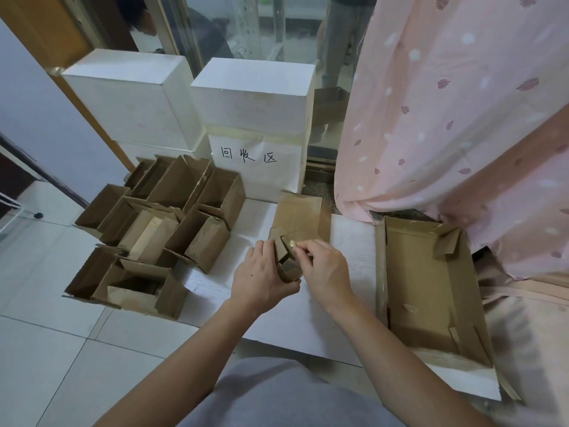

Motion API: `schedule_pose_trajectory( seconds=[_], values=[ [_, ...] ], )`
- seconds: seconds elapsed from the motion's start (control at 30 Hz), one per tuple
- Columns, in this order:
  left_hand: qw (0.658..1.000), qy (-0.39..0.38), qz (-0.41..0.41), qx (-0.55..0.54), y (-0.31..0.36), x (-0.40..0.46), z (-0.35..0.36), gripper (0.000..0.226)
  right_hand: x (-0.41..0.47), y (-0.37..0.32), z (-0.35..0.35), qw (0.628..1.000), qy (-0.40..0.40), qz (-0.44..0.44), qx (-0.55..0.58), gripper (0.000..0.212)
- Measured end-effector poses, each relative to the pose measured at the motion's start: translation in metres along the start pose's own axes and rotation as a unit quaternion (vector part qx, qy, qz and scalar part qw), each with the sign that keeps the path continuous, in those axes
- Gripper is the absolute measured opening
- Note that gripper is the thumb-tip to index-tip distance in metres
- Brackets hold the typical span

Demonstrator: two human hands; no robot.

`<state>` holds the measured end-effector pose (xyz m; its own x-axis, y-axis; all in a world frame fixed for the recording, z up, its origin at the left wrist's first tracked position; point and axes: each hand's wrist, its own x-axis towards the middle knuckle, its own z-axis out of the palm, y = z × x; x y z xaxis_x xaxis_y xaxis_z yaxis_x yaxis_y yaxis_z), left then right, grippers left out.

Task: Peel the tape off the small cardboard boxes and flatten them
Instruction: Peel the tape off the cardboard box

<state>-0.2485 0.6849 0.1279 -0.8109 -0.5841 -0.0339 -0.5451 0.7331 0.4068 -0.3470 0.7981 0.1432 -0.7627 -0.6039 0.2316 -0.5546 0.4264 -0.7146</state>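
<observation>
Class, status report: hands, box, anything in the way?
Left hand grips box. Right hand pinches tape at its top. Nothing in the way.

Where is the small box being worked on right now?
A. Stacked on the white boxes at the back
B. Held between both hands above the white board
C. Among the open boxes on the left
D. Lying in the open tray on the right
B: the left hand grips the small box from the side while the right hand pinches at its top flap, over the white board.
</observation>
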Motion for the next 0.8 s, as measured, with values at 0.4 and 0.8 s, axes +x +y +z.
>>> schedule_pose_trajectory(
  seconds=[0.4,0.8],
  values=[
    [1.0,0.026,-0.001,-0.014,0.008,-0.014,0.004,0.079,-0.004,0.006,-0.017,0.967,-0.062,0.171,0.176,0.01],
    [1.0,0.006,-0.015,-0.009,0.028,-0.027,0.024,0.083,-0.025,0.037,-0.027,0.996,-0.041,0.032,0.072,0.013]
  ],
)
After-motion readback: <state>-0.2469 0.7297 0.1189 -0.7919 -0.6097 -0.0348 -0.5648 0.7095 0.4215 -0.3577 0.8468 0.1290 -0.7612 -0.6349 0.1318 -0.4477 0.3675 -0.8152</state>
